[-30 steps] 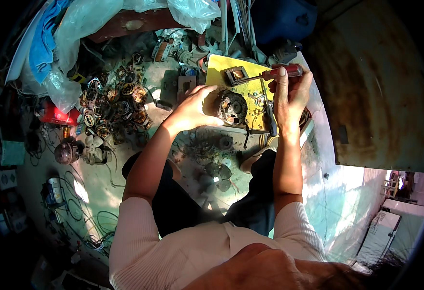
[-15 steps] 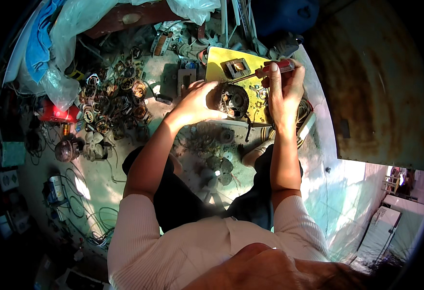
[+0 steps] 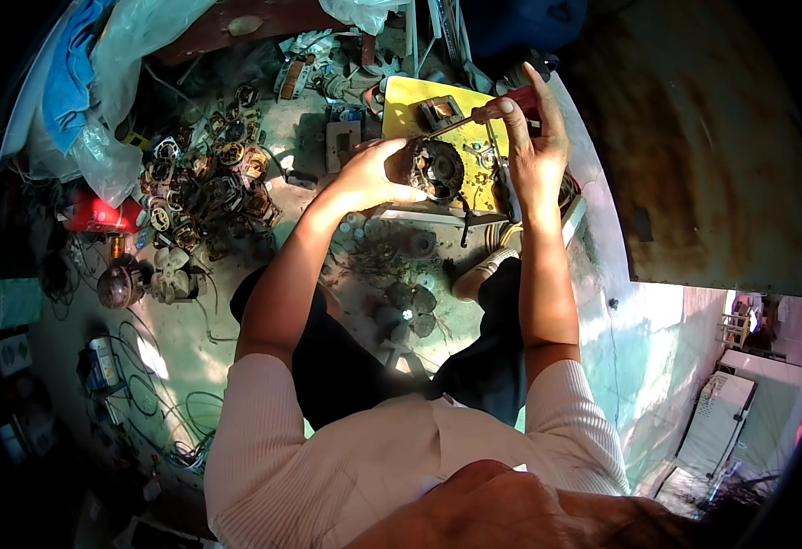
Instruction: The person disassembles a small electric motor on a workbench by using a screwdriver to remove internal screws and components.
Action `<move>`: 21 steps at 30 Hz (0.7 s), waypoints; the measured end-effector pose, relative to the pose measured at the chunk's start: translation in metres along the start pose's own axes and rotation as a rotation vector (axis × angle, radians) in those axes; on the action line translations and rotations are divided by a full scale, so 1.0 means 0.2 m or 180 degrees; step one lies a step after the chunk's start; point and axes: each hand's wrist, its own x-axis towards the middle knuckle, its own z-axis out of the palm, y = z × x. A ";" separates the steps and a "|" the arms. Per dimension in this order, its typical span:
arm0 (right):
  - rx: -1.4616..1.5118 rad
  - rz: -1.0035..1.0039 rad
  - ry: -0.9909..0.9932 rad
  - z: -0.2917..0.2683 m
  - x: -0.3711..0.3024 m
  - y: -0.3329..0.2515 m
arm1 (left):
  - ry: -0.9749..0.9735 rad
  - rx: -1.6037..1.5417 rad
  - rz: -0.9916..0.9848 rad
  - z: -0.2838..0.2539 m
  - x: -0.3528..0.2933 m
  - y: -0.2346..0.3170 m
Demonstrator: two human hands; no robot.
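My left hand [image 3: 371,179] is curled round the left side of a dark round motor [image 3: 438,171], thumb at its near edge. The motor rests on a yellow board [image 3: 404,96], with its worn inner parts facing up. In my right hand [image 3: 538,151] is a screwdriver [image 3: 484,113] with a red handle, gripped against the thumb with the index finger stretched upward. Its shaft slants down to the motor's far edge; the exact contact of the tip is too small to tell. Behind the motor lies a metal-framed coil [image 3: 441,113]. Small loose parts [image 3: 485,156] lie right of the motor.
A heap of copper-wound motor parts [image 3: 209,178] covers the floor at left. Fan-like dark blades [image 3: 412,302] lie between my feet. Cables [image 3: 149,384] coil at the lower left. A large rusty panel [image 3: 721,156] stands at the right.
My right index finger has straightened upward, and the screwdriver's handle has shifted slightly in my hand. My left hand still holds the motor. The whole view has shifted a little.
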 end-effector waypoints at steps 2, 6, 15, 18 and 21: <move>0.0005 -0.0028 0.0013 0.00 0.00 -0.01 | 0.0170 0.0190 0.0075 0.02 0.00 -0.03; 0.0237 -0.0067 0.0020 0.01 -0.01 -0.05 | 0.0255 0.0318 0.0368 0.02 0.00 0.01; -0.0396 -0.0042 -0.0334 -0.08 0.01 -0.17 | 0.0291 0.0452 0.0107 0.07 0.01 -0.05; -0.0040 0.0297 -0.0246 -0.06 0.00 -0.18 | 0.0262 0.0522 0.0108 0.08 0.03 -0.07; 0.0185 0.0403 0.0045 -0.04 -0.03 -0.17 | 0.0282 0.0412 0.0155 0.08 0.03 -0.07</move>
